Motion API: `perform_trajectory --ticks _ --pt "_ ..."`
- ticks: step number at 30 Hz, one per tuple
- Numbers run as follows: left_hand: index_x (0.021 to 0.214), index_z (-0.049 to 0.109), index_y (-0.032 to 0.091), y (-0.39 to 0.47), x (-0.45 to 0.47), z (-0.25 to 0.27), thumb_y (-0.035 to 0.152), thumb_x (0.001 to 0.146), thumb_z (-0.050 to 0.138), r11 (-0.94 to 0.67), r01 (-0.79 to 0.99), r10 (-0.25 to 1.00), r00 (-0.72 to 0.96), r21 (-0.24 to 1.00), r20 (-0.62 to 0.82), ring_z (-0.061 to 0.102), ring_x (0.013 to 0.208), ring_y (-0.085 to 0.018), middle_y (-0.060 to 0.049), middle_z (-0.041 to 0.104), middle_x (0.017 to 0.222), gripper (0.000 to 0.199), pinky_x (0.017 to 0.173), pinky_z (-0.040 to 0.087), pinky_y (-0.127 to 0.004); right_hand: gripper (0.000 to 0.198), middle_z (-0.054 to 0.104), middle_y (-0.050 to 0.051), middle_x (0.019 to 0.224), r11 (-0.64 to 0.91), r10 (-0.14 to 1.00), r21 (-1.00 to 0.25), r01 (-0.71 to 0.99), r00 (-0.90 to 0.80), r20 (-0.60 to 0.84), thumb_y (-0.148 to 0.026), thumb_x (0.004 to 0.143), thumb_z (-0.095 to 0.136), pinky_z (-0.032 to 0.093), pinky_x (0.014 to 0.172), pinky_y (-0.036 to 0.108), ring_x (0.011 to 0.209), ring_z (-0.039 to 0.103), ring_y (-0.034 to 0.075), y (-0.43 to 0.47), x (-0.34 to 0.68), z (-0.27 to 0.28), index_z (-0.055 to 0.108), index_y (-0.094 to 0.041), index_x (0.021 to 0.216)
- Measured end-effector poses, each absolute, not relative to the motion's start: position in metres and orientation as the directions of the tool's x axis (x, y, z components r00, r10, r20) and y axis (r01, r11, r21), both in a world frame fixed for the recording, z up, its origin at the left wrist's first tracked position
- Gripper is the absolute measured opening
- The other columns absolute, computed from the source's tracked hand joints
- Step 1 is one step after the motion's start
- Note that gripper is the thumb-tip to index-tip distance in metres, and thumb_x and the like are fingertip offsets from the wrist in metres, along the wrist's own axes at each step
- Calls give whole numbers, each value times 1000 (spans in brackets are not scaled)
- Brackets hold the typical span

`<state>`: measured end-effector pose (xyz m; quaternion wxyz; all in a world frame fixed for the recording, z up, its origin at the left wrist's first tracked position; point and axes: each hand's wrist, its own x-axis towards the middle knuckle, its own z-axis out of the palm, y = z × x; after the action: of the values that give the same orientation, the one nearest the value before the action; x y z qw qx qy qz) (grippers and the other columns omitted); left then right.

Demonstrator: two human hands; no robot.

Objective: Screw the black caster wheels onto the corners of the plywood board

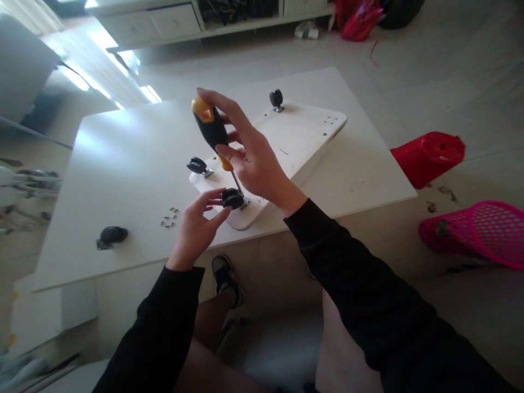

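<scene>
Screwdriver work at a caster, judged to be the turning of a fastener in its mounting plate. The right hand [260, 158] wraps the handle of a black-and-yellow screwdriver [213, 131], fingers curled closely around it; the shaft slants down to the plate below that hand. Whether the tip sits in a screw head is too small to tell. The left hand [195, 229], half curled, pinches the black caster [231, 200] between thumb and fingertips, on the near corner of the white board [303, 131]. For good results, the shaft should stand square to the plate, with pressure kept along its axis and the wheel swivelled clear by the left hand. Beyond the left hand stands a second caster [198, 166]; beyond the right, a third [277, 99]. Small loose fasteners [170, 217] lie just left of the left hand, and a loose caster [113, 235] farther left, on the worktop [135, 180].
</scene>
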<state>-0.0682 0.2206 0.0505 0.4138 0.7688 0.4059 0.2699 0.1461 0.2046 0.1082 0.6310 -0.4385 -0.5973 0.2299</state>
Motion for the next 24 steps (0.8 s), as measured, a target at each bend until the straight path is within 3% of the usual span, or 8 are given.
perform_trajectory --ticks 5,11,14,18,20,24 --pt "123 75 24 220 -67 52 41 83 83 -318 411 854 515 854 70 77 105 -27 -9 81 120 44 98 60 -47 50 64 0 150 552 750 -760 343 193 632 -24 94 60 66 90 21 122 64 13 201 141 109 54 -27 144" --pt "124 76 26 220 -67 53 40 82 84 -343 429 855 511 836 89 76 100 -24 -7 81 116 46 94 60 -44 39 59 -6 151 536 780 -768 352 141 609 -26 101 51 60 110 21 132 63 9 201 138 115 46 -33 139" --pt "123 76 26 220 -67 53 40 82 83 -348 439 855 511 828 88 76 100 -25 -6 81 113 43 94 60 -44 41 61 -3 144 570 743 -730 376 144 654 -23 100 60 60 109 20 131 63 9 207 138 111 47 -28 138" --pt "121 77 26 221 -68 52 40 81 85 -354 449 857 507 820 93 76 102 -26 -6 81 109 43 95 60 -45 46 62 1 132 497 744 -731 468 203 636 -29 96 73 63 102 17 118 65 9 209 137 112 56 -24 138" --pt "121 77 26 222 -69 50 40 82 85 -357 440 852 515 824 94 77 101 -26 -6 81 110 43 96 60 -45 40 65 -3 133 479 759 -741 471 202 619 -32 102 64 61 107 18 121 65 8 208 136 114 56 -27 140" --pt "123 77 28 224 -72 47 41 82 85 -347 430 851 518 834 87 77 106 -26 -6 81 112 44 97 60 -44 35 65 -11 147 527 763 -746 408 158 626 -18 107 38 52 122 19 144 57 5 211 137 116 53 -30 136"
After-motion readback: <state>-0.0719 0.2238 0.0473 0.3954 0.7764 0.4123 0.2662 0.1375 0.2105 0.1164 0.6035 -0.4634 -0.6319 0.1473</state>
